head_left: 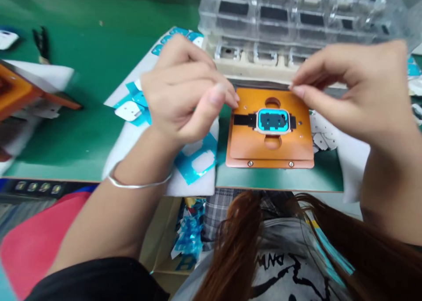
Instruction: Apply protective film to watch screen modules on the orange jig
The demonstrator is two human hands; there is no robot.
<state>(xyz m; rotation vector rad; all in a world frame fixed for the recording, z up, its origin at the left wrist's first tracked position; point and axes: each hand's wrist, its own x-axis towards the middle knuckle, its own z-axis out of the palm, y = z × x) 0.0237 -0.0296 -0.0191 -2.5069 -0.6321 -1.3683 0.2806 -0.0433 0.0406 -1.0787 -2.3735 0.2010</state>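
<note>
An orange jig plate (269, 149) lies on the green bench in front of me. A small rounded frame part with blue film (273, 120) sits in its middle recess, with a black strip to its left. My left hand (184, 90) hovers just left of the jig, fingers curled and pinched together near the jig's upper left corner. My right hand (356, 85) is above the jig's upper right, thumb and forefinger pinched. A thin clear strip seems to stretch between the two pinches along the jig's far edge; I cannot make it out clearly.
Stacked clear plastic trays (296, 15) with small parts stand behind the jig. Blue film pieces (198, 162) lie on white foam at the left. Another orange fixture (20, 90) sits at far left, black pliers (41, 41) behind it. White scraps (325, 136) lie right of the jig.
</note>
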